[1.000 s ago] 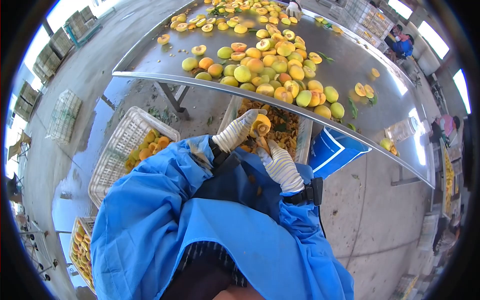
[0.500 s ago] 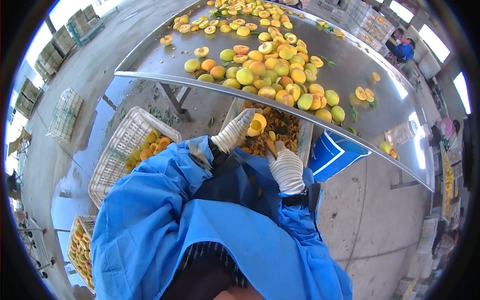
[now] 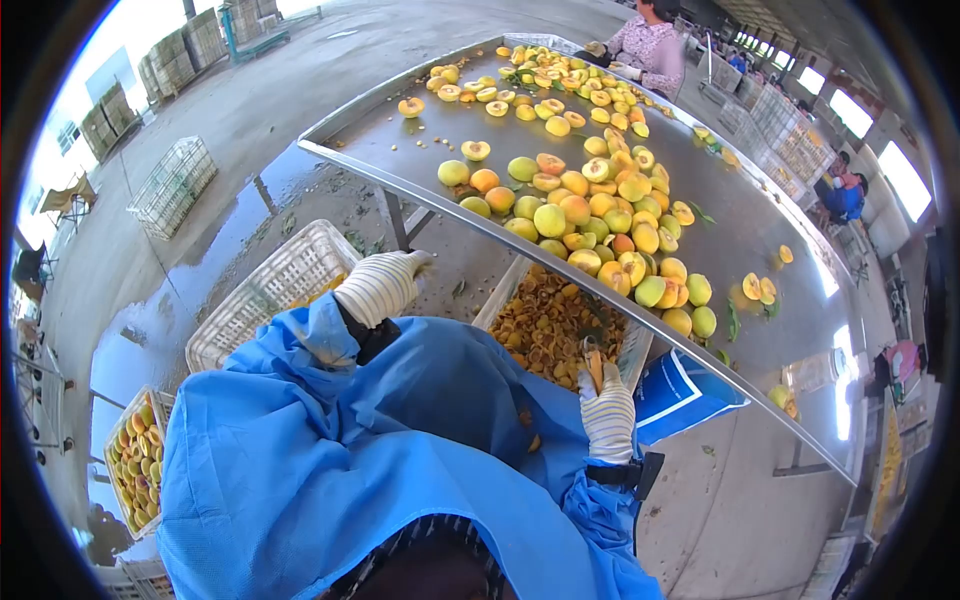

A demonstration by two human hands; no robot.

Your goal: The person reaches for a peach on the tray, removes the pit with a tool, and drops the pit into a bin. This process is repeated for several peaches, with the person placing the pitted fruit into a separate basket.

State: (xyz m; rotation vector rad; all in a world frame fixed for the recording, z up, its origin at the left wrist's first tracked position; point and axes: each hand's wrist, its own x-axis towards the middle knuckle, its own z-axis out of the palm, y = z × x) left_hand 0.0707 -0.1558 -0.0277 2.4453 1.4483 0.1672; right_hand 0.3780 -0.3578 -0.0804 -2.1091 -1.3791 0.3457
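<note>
My left hand (image 3: 383,287), in a striped knit glove, is over the near-right end of a white plastic crate (image 3: 262,287). Its fingers reach to the right, slightly blurred, with no fruit seen in them. Only a little of the yellow fruit in that crate shows past my glove and sleeve. My right hand (image 3: 608,418), gloved alike, is closed round a small wooden-handled pitting tool (image 3: 595,368) with a metal tip. Below the tool is a crate (image 3: 638,352) of pits and fruit scraps (image 3: 550,325), partly under the table edge.
A sloping metal table (image 3: 400,160) carries many whole and halved yellow peaches (image 3: 575,210). A blue bucket (image 3: 685,395) stands beneath its edge. Another crate of peaches (image 3: 137,455) is at the lower left. Across the table is a person in a patterned top (image 3: 650,48).
My left hand has moved left, away from the scrap crate, and the peach half it held is no longer seen. My right hand keeps the tool, lower. The view has shifted.
</note>
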